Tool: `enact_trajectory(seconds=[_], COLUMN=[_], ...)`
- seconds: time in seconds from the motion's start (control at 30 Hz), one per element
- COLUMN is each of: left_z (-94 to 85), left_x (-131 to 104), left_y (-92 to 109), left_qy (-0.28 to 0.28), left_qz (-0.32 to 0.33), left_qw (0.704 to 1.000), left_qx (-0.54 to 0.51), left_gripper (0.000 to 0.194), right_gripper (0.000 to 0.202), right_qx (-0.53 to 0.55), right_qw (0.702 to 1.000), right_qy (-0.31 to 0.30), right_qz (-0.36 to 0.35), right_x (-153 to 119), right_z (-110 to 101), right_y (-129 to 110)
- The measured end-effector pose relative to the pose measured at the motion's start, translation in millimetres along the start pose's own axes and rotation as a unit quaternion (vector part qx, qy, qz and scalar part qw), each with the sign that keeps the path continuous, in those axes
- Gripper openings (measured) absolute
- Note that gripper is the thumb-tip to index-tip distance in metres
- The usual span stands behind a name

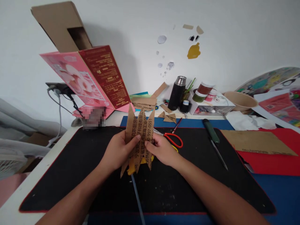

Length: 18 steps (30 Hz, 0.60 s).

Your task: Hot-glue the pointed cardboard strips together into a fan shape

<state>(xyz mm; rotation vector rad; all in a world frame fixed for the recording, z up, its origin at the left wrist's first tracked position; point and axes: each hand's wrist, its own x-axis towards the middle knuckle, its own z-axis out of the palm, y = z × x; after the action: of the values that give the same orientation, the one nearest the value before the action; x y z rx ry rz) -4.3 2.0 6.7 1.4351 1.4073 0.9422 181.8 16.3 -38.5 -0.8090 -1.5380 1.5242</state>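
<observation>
Carefully, both hands — left [119, 149] and right [162, 149] — grip pointed cardboard strips [142, 137] above a black mat [187, 184].

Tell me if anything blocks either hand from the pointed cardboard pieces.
Nothing visible does: the left hand and right hand touch the cardboard pieces. The red scissor handle lies beyond the right hand, not between.

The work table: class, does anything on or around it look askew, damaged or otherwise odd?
The brown carton tilts sharply above the pink box, so it looks precarious. Ragged cardboard scraps lie behind the black mat, and pale specks dot its surface.
</observation>
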Motion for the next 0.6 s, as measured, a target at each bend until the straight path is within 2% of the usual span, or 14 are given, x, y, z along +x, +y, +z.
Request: enact_trajectory(seconds=[0.3,0.6], left_z=[-5.0,-6.4], left_x=[0.8,1.0], left_y=[1.2,0.6], left_qy=[-0.03,-0.037], left_qz=[-0.025,-0.038], left_qw=[0.997,0.994], left_qx=[-0.061,-0.093], left_gripper=[0.049,0.045], right_gripper=[0.025,0.033], right_qx=[0.029,0.048], right_qw=[0.999,0.997], right_qy=[-0.007,-0.017], right_qz=[0.043,0.063], right_x=[-0.5,-0.7], right_z=[-0.6,0.4], right_y=[-8.3,-2.4])
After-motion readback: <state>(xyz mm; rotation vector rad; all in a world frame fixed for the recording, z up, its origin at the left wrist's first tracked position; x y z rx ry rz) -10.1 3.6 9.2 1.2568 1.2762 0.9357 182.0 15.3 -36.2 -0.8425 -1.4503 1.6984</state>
